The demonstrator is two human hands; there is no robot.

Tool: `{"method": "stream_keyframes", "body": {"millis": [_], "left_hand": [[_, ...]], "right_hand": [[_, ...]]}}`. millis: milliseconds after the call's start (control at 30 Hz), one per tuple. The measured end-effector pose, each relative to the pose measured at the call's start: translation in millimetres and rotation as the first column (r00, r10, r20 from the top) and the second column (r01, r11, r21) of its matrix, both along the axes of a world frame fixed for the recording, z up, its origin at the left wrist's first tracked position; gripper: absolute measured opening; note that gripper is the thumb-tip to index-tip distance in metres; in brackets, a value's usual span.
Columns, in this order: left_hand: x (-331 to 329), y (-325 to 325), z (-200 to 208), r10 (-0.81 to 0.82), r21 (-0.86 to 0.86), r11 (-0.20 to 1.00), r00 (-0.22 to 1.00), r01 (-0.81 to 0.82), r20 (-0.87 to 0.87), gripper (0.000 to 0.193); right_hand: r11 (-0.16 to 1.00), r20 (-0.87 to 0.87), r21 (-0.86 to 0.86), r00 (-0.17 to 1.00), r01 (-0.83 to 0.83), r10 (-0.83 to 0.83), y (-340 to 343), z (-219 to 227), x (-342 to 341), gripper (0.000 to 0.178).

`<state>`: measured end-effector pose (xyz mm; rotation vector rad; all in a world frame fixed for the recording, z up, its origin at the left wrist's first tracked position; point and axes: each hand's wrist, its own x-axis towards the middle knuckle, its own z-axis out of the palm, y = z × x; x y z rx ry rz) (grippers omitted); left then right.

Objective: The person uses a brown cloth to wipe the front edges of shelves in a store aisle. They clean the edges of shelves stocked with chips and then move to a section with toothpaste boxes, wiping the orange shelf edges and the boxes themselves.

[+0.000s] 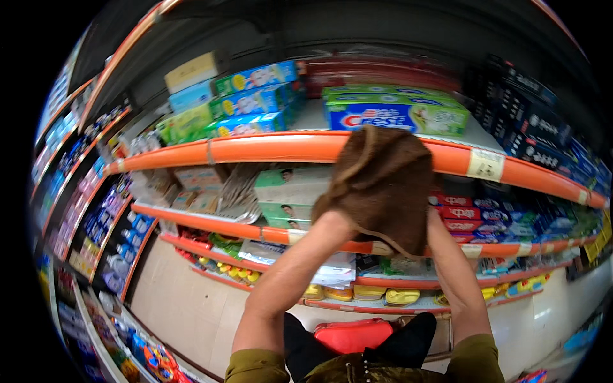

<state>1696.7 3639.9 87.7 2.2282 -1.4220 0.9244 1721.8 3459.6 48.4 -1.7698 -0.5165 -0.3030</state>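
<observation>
A brown cloth (383, 185) hangs bunched in front of the orange edge of the upper shelf, overlapping the front of a toothpaste carton (367, 118). Both my hands are at the cloth and hold it up between them. My left hand (336, 222) goes in under its left side, and my right hand (435, 220) is at its right edge. The cloth covers most of the fingers of both hands. Behind it, the green and blue toothpaste cartons lie stacked on the upper shelf.
Blue and green boxes (252, 102) are piled at the upper left, dark boxes (533, 115) at the right. Below, the second shelf holds green-white boxes (287, 191) and red toothpaste cartons (456, 214). A red stool (354, 335) is between my legs. More stocked shelving (96, 210) stands at the left.
</observation>
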Motion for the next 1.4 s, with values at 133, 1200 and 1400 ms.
{"method": "stream_keyframes", "body": {"millis": [133,1200,1400], "left_hand": [[-3.2,11.7,11.5,0.115,0.117,0.986,0.993,-0.117,0.023,0.069],[-57.6,-63.7,-48.5,-0.407,0.06,0.805,0.622,0.591,-0.669,0.054],[-86.6,-76.6,13.6,-0.638,0.106,0.74,0.743,0.664,-0.204,0.039]], "right_hand": [[0.985,-0.097,0.159,0.992,-0.07,0.086,5.3,-15.6,-38.4,0.042],[0.612,0.053,0.494,0.682,0.617,-0.73,-40.6,-32.3,-195.6,0.05],[0.324,0.529,0.225,0.164,0.919,-0.833,-79.6,22.2,-164.3,0.052]]}}
